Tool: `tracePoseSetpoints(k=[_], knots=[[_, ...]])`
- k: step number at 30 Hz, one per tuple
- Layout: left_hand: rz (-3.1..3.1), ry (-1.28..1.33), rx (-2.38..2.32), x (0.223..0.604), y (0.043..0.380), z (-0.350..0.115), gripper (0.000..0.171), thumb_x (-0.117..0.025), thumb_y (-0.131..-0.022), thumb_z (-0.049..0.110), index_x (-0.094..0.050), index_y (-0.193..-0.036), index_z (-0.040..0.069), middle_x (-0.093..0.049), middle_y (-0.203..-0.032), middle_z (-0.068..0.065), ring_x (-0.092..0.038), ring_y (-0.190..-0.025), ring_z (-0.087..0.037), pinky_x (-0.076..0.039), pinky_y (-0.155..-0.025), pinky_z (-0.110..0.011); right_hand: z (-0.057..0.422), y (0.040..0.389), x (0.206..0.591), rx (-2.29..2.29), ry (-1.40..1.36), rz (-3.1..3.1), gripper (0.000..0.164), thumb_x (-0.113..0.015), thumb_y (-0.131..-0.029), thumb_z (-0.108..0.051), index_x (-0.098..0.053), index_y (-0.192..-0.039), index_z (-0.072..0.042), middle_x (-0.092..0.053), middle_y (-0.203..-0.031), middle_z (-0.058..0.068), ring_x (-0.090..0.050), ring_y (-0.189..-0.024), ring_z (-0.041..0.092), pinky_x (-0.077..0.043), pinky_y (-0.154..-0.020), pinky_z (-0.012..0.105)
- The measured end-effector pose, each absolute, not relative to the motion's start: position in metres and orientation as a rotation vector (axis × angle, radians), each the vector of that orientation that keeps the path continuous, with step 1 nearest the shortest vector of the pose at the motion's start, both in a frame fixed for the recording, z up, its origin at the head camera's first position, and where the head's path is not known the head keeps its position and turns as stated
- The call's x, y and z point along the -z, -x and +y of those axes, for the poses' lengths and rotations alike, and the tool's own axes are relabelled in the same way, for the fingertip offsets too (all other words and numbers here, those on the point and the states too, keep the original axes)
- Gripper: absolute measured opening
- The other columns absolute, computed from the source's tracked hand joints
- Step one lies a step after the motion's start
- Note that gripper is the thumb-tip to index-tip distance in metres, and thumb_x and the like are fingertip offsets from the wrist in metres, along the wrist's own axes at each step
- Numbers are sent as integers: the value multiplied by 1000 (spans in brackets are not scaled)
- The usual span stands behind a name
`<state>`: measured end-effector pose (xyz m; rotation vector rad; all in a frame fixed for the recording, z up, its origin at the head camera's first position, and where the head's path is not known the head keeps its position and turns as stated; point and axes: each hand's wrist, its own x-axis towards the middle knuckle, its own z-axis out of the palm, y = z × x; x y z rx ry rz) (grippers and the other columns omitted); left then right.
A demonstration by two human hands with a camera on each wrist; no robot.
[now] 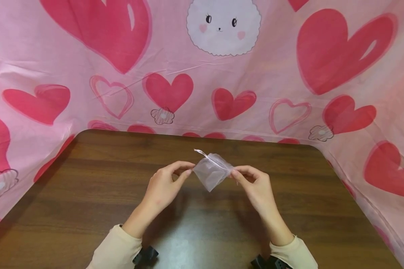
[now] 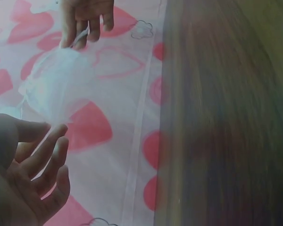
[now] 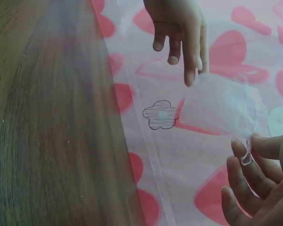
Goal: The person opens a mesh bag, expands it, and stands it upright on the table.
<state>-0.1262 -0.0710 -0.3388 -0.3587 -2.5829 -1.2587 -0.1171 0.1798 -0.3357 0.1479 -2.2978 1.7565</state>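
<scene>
A small sheer white drawstring pouch (image 1: 211, 173) is held up above the table between both hands. My left hand (image 1: 163, 185) pinches one corner of it between thumb and fingertips. At the opposite side my right hand (image 1: 257, 186) pinches the pouch near its gathered, drawstring end. A thin cord loop hangs by the right fingers in the right wrist view, and another cord end sticks out at the upper left of the pouch in the head view. The pouch (image 3: 219, 106) is see-through and looks flat; I cannot make out anything inside.
The dark brown wooden table (image 1: 104, 194) has rounded far corners. A pink cloth (image 1: 202, 78) printed with red hearts hangs behind it and along both sides. Black straps (image 1: 146, 256) sit at the wrists, below cream sleeves (image 1: 116, 248).
</scene>
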Motion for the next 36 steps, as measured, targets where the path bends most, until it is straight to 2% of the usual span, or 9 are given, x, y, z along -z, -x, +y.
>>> tracePoseSetpoints(k=[6,12,16,20,26,36], knots=[[-2575,382,1259,339,131,-80,16,-68,-95,27,-74,-111,28,-72,-97,15,-61,-77,-8,-44,-69,-36,180,120,339,-1721,-164,-2334,11,-73,-89,-7,-73,-96,2,-72,-86,19,-68,-75,11,-53,-69,25],[-2573,414,1286,339,136,-83,19,-71,-93,29,-74,-111,26,-71,-98,12,-62,-79,-10,-46,-70,-35,179,124,340,-1514,-260,-2420,7,-76,-88,-11,-76,-93,-5,-73,-84,9,-66,-72,20,-50,-65,27],[-2587,442,1298,340,140,-80,21,-75,-89,31,-74,-109,26,-70,-95,11,-61,-80,-9,-45,-68,-35,178,128,341,-1374,-338,-2453,6,-77,-86,-12,-77,-91,-8,-73,-84,1,-63,-68,17,-50,-64,29],[-2598,464,1267,344,144,-77,16,-77,-86,34,-74,-102,29,-69,-88,14,-59,-76,-7,-43,-66,-34,177,132,342,-1298,-395,-2477,6,-79,-85,-11,-77,-90,-9,-73,-83,-1,-60,-65,13,-49,-62,28],[-2620,500,1192,349,150,-76,10,-78,-85,35,-74,-93,31,-69,-88,16,-59,-74,-4,-44,-66,-33,177,137,343,-1151,-493,-2532,6,-79,-84,-12,-77,-90,-13,-73,-83,-4,-54,-60,13,-44,-57,25],[-2736,510,1094,354,160,-77,9,-77,-86,36,-74,-93,31,-67,-80,18,-60,-72,-4,-45,-67,-34,177,152,352,-966,-608,-2592,7,-79,-85,-13,-78,-91,-14,-73,-87,-4,-54,-65,13,-45,-62,29]])
